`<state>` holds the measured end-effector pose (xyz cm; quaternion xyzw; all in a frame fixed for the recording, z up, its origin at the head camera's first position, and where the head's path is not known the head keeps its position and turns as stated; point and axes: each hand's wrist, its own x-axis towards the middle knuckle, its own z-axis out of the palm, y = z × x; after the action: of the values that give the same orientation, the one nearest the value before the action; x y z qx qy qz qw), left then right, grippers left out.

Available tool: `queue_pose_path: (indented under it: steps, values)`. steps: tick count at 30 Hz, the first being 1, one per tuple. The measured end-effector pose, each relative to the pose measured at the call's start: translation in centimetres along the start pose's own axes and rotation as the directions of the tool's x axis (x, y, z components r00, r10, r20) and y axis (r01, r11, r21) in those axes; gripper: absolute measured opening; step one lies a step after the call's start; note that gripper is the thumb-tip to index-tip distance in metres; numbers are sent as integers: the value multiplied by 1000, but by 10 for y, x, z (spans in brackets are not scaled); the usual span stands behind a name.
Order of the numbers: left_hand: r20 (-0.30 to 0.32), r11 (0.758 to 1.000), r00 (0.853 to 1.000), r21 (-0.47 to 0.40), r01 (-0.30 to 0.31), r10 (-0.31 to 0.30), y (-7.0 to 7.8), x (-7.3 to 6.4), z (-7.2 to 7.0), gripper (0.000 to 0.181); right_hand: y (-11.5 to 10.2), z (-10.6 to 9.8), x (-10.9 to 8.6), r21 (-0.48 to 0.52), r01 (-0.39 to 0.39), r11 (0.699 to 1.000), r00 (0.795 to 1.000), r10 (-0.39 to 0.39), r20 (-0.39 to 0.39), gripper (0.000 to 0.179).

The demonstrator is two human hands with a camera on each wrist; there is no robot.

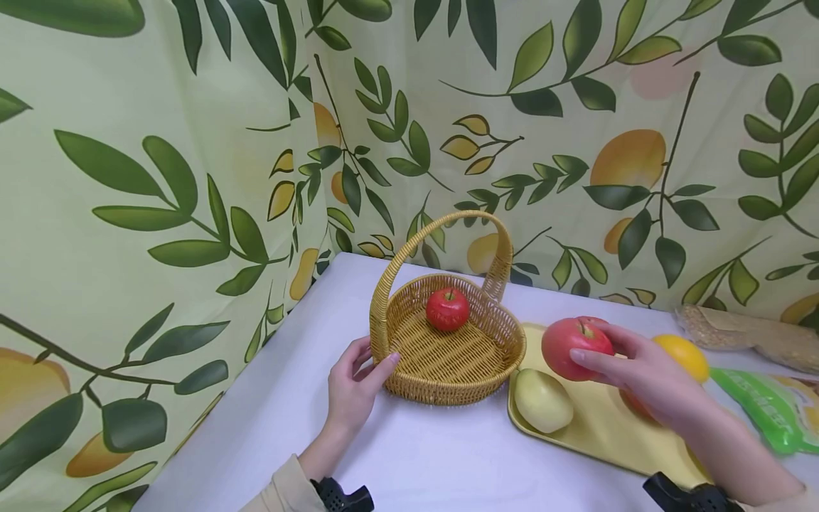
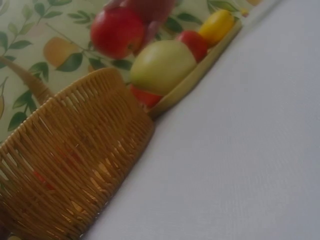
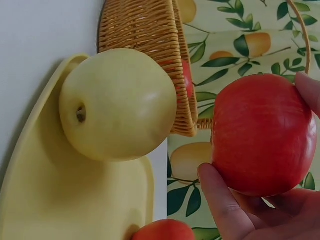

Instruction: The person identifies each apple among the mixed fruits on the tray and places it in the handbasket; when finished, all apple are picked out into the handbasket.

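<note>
Right hand (image 1: pixel 643 366) holds a red apple (image 1: pixel 571 350) above the tray (image 1: pixel 591 423); left hand (image 1: pixel 358 384) grips the basket (image 1: pixel 448 392) near its handle (image 1: pixel 381 313). Judged best: gentle side grip, basket steadied, apple kept from bumping wicker.

Apple (image 1: pixel 447 310) in basket (image 1: pixel 441 393), tray (image 1: pixel 595 434) right of basket — pear (image 1: pixel 542 402) on tray, packet (image 1: pixel 761 409) farther right

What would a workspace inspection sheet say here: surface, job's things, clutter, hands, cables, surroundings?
Surface: white table, under basket and tray.
Job's things: basket holds one apple; tray bears pale fruit, yellow fruit, red fruit.
Clutter: green packet and brownish bag, right of tray.
Hands: left hand grips basket's side; right hand holds second apple, raised.
Cables: nothing seen.
Surroundings: leaf-print cloth behind and left of table.
</note>
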<state>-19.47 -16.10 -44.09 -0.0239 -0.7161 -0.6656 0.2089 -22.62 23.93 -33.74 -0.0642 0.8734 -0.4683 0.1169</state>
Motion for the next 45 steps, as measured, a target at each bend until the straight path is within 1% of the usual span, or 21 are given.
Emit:
queue_pose_path:
  steps: [6,12,19,26,30,34,39,45]
  values:
    - [-13,1000,999,-10,-30,30,-1,0,0,36,-14,3,7,12,37,999,999,-37,17,79]
    - [-2,998,998,-26,-55,55,-4,1,1,38,-22,6,13,16,43,999,999,-43,13,80]
    - [5,999,999,-17,-45,45,-3,-1,2,36,-30,10,18,26,52,998,998,-52,36,75]
    - [10,999,999,-15,-51,51,-2,0,1,36,-42,12,23,-1,36,999,998,-36,59,75]
    - [12,998,998,-18,-54,54,-3,0,1,35,-46,15,27,0,49,999,997,-48,65,75]
    - [16,999,999,-9,-50,50,-3,0,0,36,-49,19,32,10,64,998,995,-65,70,77]
    - [18,999,999,3,-48,48,-3,0,0,36,-51,23,38,31,62,998,994,-65,87,81]
    - [18,999,999,10,-50,49,-3,1,0,35,-54,26,42,52,80,995,991,-85,99,81]
